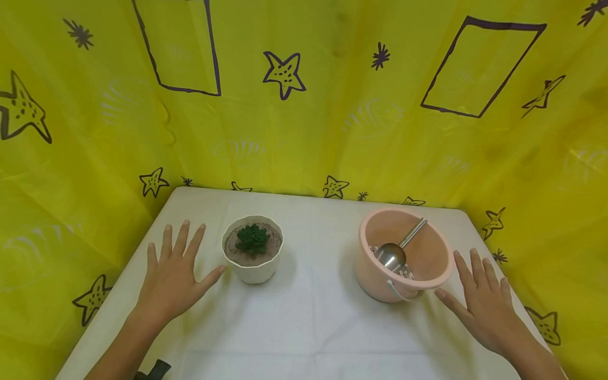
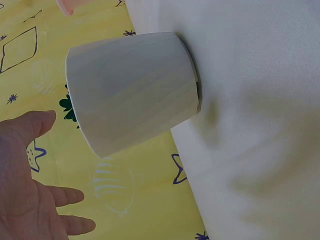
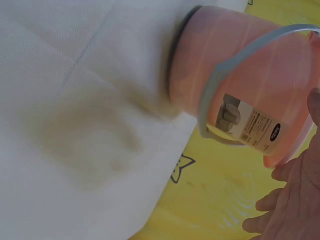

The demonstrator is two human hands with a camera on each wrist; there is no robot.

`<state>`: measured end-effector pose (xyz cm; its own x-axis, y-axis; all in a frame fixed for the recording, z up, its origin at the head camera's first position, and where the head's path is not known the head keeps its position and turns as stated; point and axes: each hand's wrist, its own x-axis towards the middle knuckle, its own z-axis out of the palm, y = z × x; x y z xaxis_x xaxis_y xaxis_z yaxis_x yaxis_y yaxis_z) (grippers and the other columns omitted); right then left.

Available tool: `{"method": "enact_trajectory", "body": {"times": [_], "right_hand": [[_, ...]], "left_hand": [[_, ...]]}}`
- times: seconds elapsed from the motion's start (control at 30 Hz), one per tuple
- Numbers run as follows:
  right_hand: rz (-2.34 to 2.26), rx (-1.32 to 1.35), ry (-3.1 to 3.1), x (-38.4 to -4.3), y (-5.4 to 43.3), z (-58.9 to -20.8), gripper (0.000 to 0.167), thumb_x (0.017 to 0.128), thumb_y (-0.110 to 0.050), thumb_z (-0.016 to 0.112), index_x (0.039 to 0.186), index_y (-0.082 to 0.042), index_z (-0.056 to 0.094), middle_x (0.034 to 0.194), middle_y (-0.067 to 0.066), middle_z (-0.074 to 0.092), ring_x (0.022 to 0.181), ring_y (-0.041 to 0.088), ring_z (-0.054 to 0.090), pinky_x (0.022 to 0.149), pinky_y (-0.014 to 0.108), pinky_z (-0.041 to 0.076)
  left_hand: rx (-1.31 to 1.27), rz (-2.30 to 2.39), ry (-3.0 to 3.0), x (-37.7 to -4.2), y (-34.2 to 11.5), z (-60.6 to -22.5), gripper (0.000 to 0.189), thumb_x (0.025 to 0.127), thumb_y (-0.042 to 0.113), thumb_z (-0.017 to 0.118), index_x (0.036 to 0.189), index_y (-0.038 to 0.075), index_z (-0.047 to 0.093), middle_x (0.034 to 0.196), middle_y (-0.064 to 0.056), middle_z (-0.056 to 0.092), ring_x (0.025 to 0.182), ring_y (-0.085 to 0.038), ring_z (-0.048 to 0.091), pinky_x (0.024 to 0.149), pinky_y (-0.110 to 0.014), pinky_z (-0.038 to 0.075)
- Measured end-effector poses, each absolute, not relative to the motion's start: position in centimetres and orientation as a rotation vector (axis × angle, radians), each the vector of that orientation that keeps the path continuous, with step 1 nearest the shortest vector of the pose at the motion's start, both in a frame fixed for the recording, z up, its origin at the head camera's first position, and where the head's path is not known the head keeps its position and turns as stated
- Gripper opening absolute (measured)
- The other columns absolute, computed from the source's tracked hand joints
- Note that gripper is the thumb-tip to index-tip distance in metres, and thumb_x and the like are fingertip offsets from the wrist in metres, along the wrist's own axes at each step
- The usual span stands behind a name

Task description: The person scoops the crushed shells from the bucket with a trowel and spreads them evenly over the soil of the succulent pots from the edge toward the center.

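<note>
My left hand (image 1: 173, 279) is spread with straight fingers just left of a white flower pot (image 1: 254, 273), its thumb tip pointing at the pot's side. Soil and a small dark green succulent (image 1: 253, 238) fill the pot. In the left wrist view the pot (image 2: 130, 90) stands beyond the thumb, with a gap between them. On the right stands a pink bucket (image 1: 375, 277) with a metal scoop (image 1: 391, 257) leaning inside over pale bits. Beside its rim my right hand (image 1: 489, 303) is spread, holding nothing. The right wrist view shows the bucket's grey handle (image 3: 240, 60) hanging down.
A white cloth (image 1: 309, 316) covers the table. Yellow curtains (image 1: 304, 126) with starfish drawings hang close behind and along both sides. A small dark object (image 1: 159, 369) shows at the bottom edge near my left forearm. The bucket carries a printed label (image 3: 249, 124).
</note>
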<state>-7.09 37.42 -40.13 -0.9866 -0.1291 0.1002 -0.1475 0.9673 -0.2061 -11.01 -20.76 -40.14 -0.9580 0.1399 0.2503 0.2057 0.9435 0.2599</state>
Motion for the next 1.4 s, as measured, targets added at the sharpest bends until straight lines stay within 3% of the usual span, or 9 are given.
{"method": "enact_trajectory", "body": {"times": [0.43,0.63,0.8,0.97,1.07,1.13,1.23,1.33,1.4], "right_hand": [[0.344,0.225,-3.033,-6.8,37.4,-40.1,0.093,0.107,-0.048,0.055,0.168,-0.004,0.0,0.167,0.038,-0.007,0.152,0.06,-0.01,0.112,0.075,-0.019],[0.359,0.251,-2.994,-6.6,37.3,-40.0,0.093,0.107,-0.046,0.058,0.167,0.0,0.005,0.167,0.039,-0.002,0.153,0.058,-0.005,0.115,0.076,-0.012],[0.388,0.336,-2.856,-6.6,36.9,-39.5,0.087,0.103,-0.039,0.066,0.165,0.003,0.021,0.167,0.035,0.016,0.152,0.057,0.014,0.122,0.07,-0.002],[0.509,0.336,-2.694,-6.6,35.8,-37.9,0.071,0.101,-0.027,0.072,0.16,-0.001,0.04,0.159,0.03,0.04,0.137,0.058,0.041,0.119,0.07,0.023],[0.585,0.292,-2.615,-6.7,34.7,-36.9,0.063,0.1,-0.021,0.073,0.156,-0.004,0.048,0.15,0.026,0.054,0.128,0.055,0.052,0.121,0.05,0.033],[0.632,0.276,-2.565,-6.8,33.9,-36.4,0.059,0.099,-0.017,0.074,0.153,-0.006,0.053,0.142,0.024,0.061,0.121,0.051,0.058,0.118,0.026,0.035],[0.761,0.284,-2.5,-7.2,32.9,-35.8,0.055,0.098,-0.01,0.074,0.15,-0.006,0.057,0.134,0.022,0.067,0.121,0.022,0.066,0.103,0.002,0.03],[0.908,0.282,-2.484,-7.5,32.1,-35.4,0.053,0.099,-0.006,0.072,0.15,-0.006,0.058,0.133,0.023,0.068,0.116,-0.008,0.06,0.096,0.001,0.037],[1.017,0.268,-2.499,-7.7,31.8,-35.1,0.05,0.103,-0.007,0.068,0.151,-0.004,0.056,0.138,0.02,0.065,0.116,-0.016,0.055,0.094,0.003,0.042]], "left_hand": [[-0.254,-0.415,-2.892,-10.8,-20.6,-39.9,0.099,0.094,0.059,0.068,0.166,0.005,0.027,0.169,-0.031,0.016,0.155,-0.055,0.002,0.117,-0.079,0.0],[-0.26,-0.417,-2.904,-10.8,-20.2,-39.7,0.099,0.094,0.057,0.069,0.166,0.005,0.027,0.169,-0.032,0.017,0.154,-0.057,0.006,0.116,-0.08,0.003],[-0.288,-0.471,-2.881,-10.9,-19.7,-39.7,0.097,0.095,0.054,0.07,0.165,0.002,0.027,0.168,-0.034,0.018,0.154,-0.056,0.007,0.116,-0.079,0.008],[-0.338,-0.624,-2.788,-10.7,-19.1,-40.0,0.097,0.096,0.045,0.074,0.165,-0.001,0.024,0.169,-0.032,0.018,0.156,-0.052,0.007,0.121,-0.071,0.013],[-0.38,-0.717,-2.733,-10.4,-18.5,-39.9,0.097,0.096,0.038,0.077,0.166,-0.001,0.022,0.17,-0.027,0.018,0.158,-0.047,0.008,0.118,-0.071,0.023],[-0.413,-0.756,-2.708,-10.1,-17.9,-39.7,0.095,0.096,0.034,0.078,0.166,0.0,0.023,0.172,-0.023,0.019,0.159,-0.043,0.009,0.114,-0.072,0.031],[-0.472,-0.793,-2.679,-9.8,-16.7,-39.3,0.092,0.096,0.03,0.078,0.165,0.0,0.026,0.173,-0.017,0.019,0.16,-0.039,0.009,0.11,-0.072,0.036],[-0.539,-0.828,-2.642,-9.5,-15.6,-39.1,0.091,0.095,0.026,0.079,0.165,0.0,0.027,0.174,-0.013,0.017,0.16,-0.036,0.01,0.11,-0.069,0.038],[-0.574,-0.858,-2.609,-9.3,-14.8,-39.0,0.093,0.094,0.024,0.081,0.166,0.001,0.025,0.174,-0.012,0.018,0.16,-0.034,0.012,0.111,-0.066,0.039]]}}
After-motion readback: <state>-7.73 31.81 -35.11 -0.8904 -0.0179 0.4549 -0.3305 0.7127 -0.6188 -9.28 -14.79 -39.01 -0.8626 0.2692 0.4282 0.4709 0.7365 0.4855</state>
